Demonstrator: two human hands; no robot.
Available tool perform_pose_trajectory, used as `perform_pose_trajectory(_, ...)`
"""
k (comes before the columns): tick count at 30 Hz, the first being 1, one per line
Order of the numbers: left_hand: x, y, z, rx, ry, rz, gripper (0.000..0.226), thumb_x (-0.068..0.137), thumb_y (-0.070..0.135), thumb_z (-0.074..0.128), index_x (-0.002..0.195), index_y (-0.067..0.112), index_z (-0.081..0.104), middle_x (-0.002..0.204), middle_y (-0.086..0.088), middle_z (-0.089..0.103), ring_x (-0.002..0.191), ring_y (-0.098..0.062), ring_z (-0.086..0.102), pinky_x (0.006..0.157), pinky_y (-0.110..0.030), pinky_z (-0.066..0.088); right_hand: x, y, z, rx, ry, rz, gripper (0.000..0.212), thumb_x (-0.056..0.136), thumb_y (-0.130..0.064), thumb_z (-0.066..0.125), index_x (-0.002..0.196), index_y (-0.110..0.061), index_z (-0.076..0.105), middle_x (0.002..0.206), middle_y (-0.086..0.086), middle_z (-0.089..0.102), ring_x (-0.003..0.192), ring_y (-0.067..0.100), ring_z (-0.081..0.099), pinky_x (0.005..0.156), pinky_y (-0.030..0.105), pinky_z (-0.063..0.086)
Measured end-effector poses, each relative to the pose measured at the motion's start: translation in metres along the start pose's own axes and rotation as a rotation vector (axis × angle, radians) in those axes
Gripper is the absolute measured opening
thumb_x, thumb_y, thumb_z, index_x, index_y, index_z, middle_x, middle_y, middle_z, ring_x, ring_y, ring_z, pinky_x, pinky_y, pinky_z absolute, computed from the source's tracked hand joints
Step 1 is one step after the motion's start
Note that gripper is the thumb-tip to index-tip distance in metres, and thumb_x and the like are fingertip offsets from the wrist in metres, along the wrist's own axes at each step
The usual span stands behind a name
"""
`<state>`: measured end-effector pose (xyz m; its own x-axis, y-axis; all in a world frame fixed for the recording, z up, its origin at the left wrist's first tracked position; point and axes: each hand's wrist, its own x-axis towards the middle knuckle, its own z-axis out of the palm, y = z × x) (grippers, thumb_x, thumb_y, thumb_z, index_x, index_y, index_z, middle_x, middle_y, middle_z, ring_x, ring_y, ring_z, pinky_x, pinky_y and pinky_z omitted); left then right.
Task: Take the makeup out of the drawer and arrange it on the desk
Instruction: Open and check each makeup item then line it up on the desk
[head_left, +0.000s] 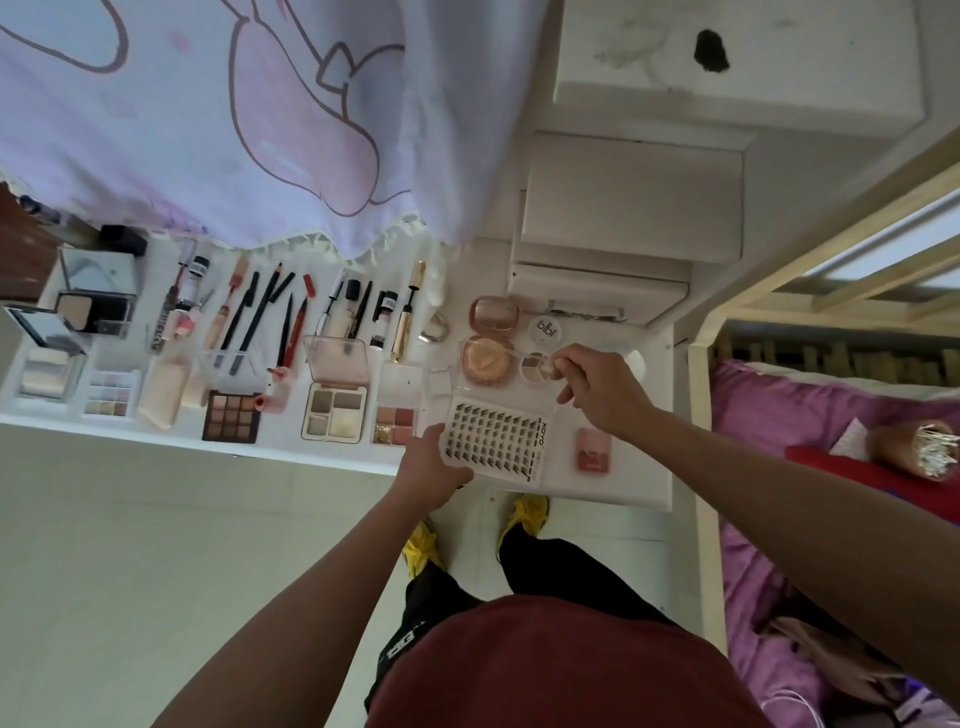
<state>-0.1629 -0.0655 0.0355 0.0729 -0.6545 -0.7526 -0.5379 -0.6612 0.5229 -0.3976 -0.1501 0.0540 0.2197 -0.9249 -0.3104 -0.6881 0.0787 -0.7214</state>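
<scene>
A white bench (623, 483) under a lilac cartoon-print cloth (208, 130) already carries most of the makeup in rough rows: pencils (260, 317), tubes and open palettes (335, 410). The job looks nearly done. The left hand (431, 467) grips the edge of a lash tray (493, 441) on the bench, fingers curled round it. The right hand (597, 395) pinches a small round palette (535, 366) just beside two pink compacts (493, 317) — likely the last pieces to place. The tray reads "XOYO"; a white lid (546, 331) bears letters I cannot read. No drawer shows plainly.
</scene>
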Motion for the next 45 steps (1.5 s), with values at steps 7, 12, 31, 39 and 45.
perform_pose_trajectory(7,0.006,0.007,0.013,0.142,0.030,-0.007,0.081,0.081,0.022,0.074,0.148,0.013,0.029,0.140,-0.013,0.036,0.123,-0.029,0.046,0.101,-0.034,0.041,0.018,-0.001,-0.010,0.128,-0.024,0.099,0.017,0.103,-0.016,0.046,0.103,-0.012,0.062,0.091,0.001,0.070,0.066,0.015,0.070,0.056,0.025,0.053)
perform_pose_trajectory(12,0.009,0.007,0.015,0.135,0.058,-0.022,0.074,0.084,0.023,0.069,0.147,0.013,0.031,0.139,-0.014,0.038,0.122,-0.029,0.048,0.101,-0.037,0.043,0.025,0.002,-0.011,0.196,-0.053,0.182,0.020,0.102,-0.026,0.049,0.104,-0.012,0.063,0.094,0.003,0.070,0.068,0.020,0.071,0.056,0.029,0.053)
perform_pose_trajectory(31,0.008,0.071,0.012,0.198,0.245,0.219,0.032,0.088,0.020,0.062,0.119,0.012,0.060,0.112,-0.006,0.059,0.091,-0.014,0.055,0.076,-0.026,0.046,-0.017,0.078,-0.039,-0.373,0.182,0.272,0.052,0.085,-0.037,0.069,0.132,-0.019,0.053,0.129,0.009,0.054,0.115,0.030,0.056,0.086,0.040,0.049)
perform_pose_trajectory(39,-0.001,0.081,0.025,0.196,0.199,0.230,0.029,0.087,0.020,0.063,0.115,0.014,0.062,0.102,-0.003,0.064,0.089,-0.017,0.062,0.080,-0.035,0.055,0.020,0.072,-0.024,-0.561,-0.047,0.240,0.083,0.075,-0.043,0.074,0.145,-0.027,0.032,0.138,0.009,0.039,0.124,0.033,0.042,0.089,0.043,0.047)
perform_pose_trajectory(45,-0.011,0.086,0.022,0.056,0.168,0.173,0.022,0.086,0.017,0.065,0.108,0.014,0.063,0.092,-0.004,0.066,0.082,-0.021,0.065,0.074,-0.038,0.058,0.021,0.075,-0.030,-0.295,-0.020,0.267,0.084,0.067,-0.038,0.082,0.140,-0.019,0.043,0.126,0.012,0.051,0.113,0.032,0.052,0.090,0.039,0.046)
